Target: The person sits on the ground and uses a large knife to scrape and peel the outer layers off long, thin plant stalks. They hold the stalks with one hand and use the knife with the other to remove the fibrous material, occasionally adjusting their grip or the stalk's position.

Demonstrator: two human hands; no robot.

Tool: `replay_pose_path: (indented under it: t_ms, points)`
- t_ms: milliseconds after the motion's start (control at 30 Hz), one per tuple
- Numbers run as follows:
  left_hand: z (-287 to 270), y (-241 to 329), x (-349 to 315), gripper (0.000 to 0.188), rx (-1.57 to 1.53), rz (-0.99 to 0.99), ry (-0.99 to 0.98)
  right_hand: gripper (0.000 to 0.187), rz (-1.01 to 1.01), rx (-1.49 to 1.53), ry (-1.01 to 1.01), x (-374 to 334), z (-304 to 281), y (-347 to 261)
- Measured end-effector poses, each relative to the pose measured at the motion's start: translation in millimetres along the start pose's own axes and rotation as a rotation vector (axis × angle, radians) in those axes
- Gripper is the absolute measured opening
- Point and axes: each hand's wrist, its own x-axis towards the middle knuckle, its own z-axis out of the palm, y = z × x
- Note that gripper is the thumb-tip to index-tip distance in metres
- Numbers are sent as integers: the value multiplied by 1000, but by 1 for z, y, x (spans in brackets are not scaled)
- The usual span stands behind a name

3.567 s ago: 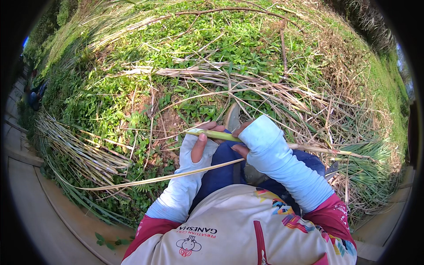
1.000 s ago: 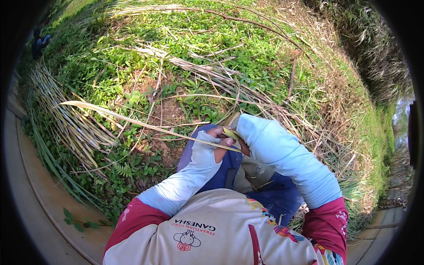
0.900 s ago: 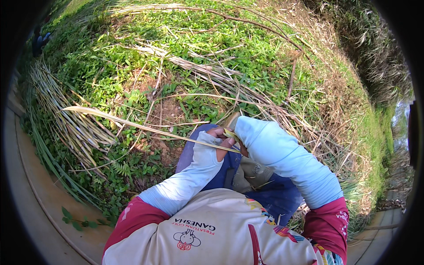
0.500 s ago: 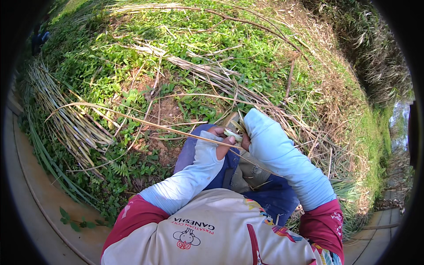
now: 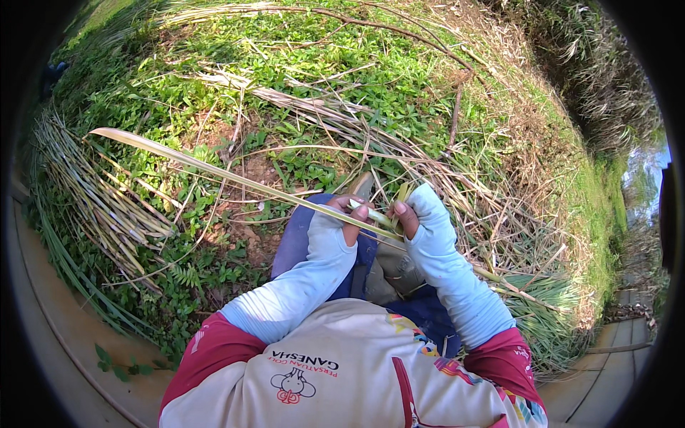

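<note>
A long, pale yellow-green plant stalk [image 5: 235, 177] with a flat, blade-like far end slants from the upper left down to my hands, above my lap. My left hand [image 5: 348, 216] is closed around it, thumb on top, and a short whitish-green piece of stalk [image 5: 374, 215] spans between the two hands. My right hand [image 5: 405, 217] pinches the right end of that piece, with a loose green strip [image 5: 402, 192] sticking up beside the thumb. Whether the strip belongs to the same stalk I cannot tell. Light blue sleeves cover both forearms and part of the hands.
Cut yellowish stalks [image 5: 107, 200] lie in a bundle at the left. A heap of dry stalks [image 5: 321, 110] crosses the grass ahead, and green leaves [image 5: 535, 321] pile up at the right. A brown branch [image 5: 399, 34] lies farther off. My blue-trousered legs are folded below my hands.
My right hand has turned, showing its thumb, and its forearm has shifted left. The long stalk has rolled to show a broader, paler side. The whole view has shifted slightly.
</note>
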Motion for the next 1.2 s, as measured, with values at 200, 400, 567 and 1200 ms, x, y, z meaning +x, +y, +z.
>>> replay_pose_path:
  t_ms: [200,400,567,1200]
  points:
    - [8,12,4,30,-63,-43,-23,21,256,820,271,3,-18,25]
    - [-24,-6,24,31,-169,-32,112,22,160,1170,529,21,-104,43]
    - [-65,14,32,50,-160,-68,56,23,39,519,818,-1,-232,49]
    - [-27,26,13,33,-133,41,-226,31,-27,-166,-320,20,-12,-33]
